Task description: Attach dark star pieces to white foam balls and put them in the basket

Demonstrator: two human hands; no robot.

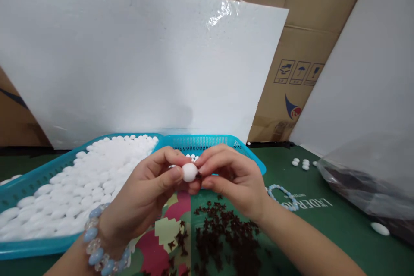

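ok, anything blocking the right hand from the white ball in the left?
Only the small dark piece, at the ball's side facing the right hand. Nothing else visible stands between that hand and the white ball in the left hand.

The ball (189, 172) is plain white; the chip (198, 175) at its side is dark brown. Both trays, left (32, 248) and right (200, 141), are turquoise blue, with perforated walls. The pieces (97, 181) are white. The stars (226, 226) are dark brown. The table (323, 235) is green with pale lettering. The sheet (154, 252) bears magenta, pale yellow-green and green shapes. The wrist bracelet (96, 258) alternates light blue and clear beads. The board (145, 64) is white; the carton (310, 13) is brown with dark blue symbols and a blue-and-red logo.
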